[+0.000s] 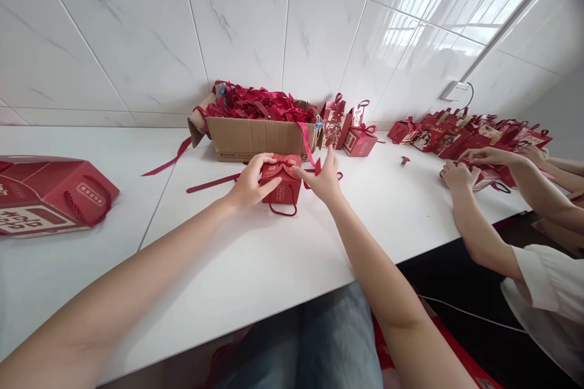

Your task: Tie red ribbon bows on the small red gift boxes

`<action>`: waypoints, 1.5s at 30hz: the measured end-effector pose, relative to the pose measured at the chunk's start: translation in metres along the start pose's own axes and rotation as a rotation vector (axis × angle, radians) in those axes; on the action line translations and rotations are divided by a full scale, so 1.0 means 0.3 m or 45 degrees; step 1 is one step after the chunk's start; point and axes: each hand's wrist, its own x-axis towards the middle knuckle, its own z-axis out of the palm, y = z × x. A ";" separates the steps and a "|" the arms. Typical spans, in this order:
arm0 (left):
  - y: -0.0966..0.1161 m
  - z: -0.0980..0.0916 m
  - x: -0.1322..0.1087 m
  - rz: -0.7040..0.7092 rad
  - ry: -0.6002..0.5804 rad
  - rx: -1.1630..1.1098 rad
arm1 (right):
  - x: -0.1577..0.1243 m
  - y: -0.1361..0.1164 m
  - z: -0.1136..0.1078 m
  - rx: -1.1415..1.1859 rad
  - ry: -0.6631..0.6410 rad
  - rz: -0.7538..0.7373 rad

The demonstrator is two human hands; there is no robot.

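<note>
A small red gift box (283, 185) with a cord handle stands on the white table (255, 255) in front of me. My left hand (250, 182) grips its left side, thumb pressed on the closed top flaps. My right hand (322, 179) holds its right top edge, fingers pinched on the flap, with a red ribbon (310, 149) hanging beside it. Just behind stands an open cardboard carton (255, 137) heaped with red ribbons.
A flat stack of red paper bags (45, 194) lies at the left. Finished red boxes (353, 130) stand behind the carton, and several more (460, 130) along the right wall. Another person's hands (474, 167) work at the table's right end. Loose ribbons (166, 163) lie near the carton.
</note>
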 end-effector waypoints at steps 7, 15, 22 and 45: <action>0.012 0.010 0.015 -0.118 0.045 -0.076 | 0.004 -0.026 0.028 0.122 -0.120 -0.212; 0.066 -0.003 0.033 -0.307 0.114 -0.086 | -0.045 -0.012 0.027 0.099 -0.132 -0.176; 0.083 -0.016 0.027 -0.271 0.055 0.039 | -0.043 -0.012 0.015 0.062 -0.095 -0.273; 0.101 -0.033 0.018 -0.231 -0.055 0.120 | -0.012 0.010 -0.059 0.523 -0.577 0.506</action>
